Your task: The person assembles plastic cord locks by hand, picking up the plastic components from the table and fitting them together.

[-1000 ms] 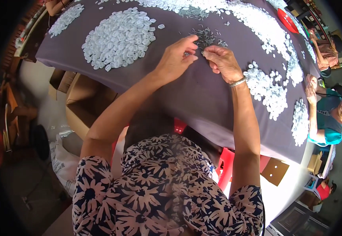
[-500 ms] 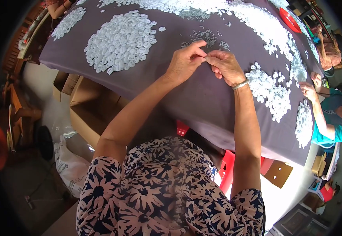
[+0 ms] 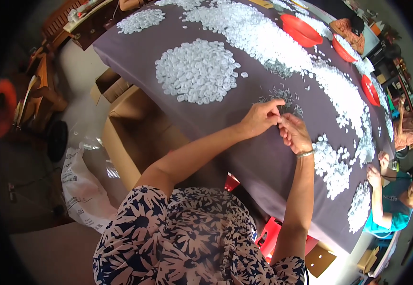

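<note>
Pinching closed, the right hand (image 3: 295, 135) meets the left hand (image 3: 259, 119) (grip unclear); one nudge could scatter grey bits (image 3: 288, 98).

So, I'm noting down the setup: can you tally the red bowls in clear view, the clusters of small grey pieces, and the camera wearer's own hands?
Red bowls in clear view: 3
Grey clusters: 2
Own hands, left hand and right hand: 2
Total: 7
</note>
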{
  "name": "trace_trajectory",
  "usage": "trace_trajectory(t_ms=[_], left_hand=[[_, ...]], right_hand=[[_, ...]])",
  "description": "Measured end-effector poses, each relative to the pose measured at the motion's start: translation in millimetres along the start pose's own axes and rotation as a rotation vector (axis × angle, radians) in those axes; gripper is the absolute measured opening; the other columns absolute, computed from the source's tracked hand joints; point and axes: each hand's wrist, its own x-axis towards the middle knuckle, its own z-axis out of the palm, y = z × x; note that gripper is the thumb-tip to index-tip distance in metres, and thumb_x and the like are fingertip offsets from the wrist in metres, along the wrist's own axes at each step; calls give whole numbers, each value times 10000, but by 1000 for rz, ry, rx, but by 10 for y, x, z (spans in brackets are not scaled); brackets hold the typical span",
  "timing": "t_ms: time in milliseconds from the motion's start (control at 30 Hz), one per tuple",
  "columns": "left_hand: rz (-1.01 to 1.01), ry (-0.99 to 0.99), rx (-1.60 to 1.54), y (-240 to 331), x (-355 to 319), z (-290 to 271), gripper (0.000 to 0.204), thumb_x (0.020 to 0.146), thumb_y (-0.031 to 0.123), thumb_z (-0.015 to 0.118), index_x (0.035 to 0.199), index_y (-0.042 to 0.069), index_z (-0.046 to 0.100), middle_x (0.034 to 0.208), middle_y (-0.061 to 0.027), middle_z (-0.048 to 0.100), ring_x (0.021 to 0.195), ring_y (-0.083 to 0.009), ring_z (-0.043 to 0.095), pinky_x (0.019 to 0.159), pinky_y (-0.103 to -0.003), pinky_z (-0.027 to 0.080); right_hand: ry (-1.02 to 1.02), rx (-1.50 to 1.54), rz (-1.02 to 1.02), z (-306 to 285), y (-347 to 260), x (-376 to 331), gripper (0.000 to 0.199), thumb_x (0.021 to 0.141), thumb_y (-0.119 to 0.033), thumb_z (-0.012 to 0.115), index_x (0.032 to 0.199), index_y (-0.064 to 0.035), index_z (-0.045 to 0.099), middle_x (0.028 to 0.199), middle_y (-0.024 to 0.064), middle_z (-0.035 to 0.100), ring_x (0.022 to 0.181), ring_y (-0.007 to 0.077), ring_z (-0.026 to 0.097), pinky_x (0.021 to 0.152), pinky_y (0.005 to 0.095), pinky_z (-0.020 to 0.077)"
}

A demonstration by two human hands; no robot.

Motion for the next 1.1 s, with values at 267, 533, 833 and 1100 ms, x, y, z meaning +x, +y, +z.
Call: trace_trajectory(t_ms=[267, 533, 833, 1100], left_hand=[[-119, -2, -85, -2, 34, -3, 445, 799, 15, 663, 1224, 9, 533, 796, -68, 676, 724, -106, 637, 693, -256, 519], [-154, -22, -20, -18, 50, -20, 368, 825, 12, 629, 1187, 27, 566, 793, -60, 663, 690, -116, 637, 642, -261, 518], [-241, 0, -211, 7, 45, 16, 317, 823, -4, 582, 1140, 4, 559, 729, -75, 646, 596, -123, 629, 562, -274, 510], [-310, -96, -225, -90, 48, -110, 267, 911, 44, 536, 1173, 64, 582, 797, -3, 598, 659, -65, 560, 594, -229, 495]], right_hand=[[13, 16, -43, -23, 65, 49, 171, 916, -203, 619, 837, -53, 600, 680, -17, 519, 491, 28, 459, 344, 167, 335], [88, -203, -302, -8, 155, 108, 142, 929, -154, 576, 842, -46, 603, 682, -24, 522, 499, 23, 462, 362, 178, 363], [83, -259, -237, -28, 106, 45, 114, 913, -148, 601, 876, -43, 626, 666, -30, 536, 492, 18, 461, 384, 172, 363], [145, -319, -289, 49, 136, 130, 65, 886, -128, 622, 889, -76, 660, 640, -40, 543, 517, 21, 478, 395, 189, 362]])
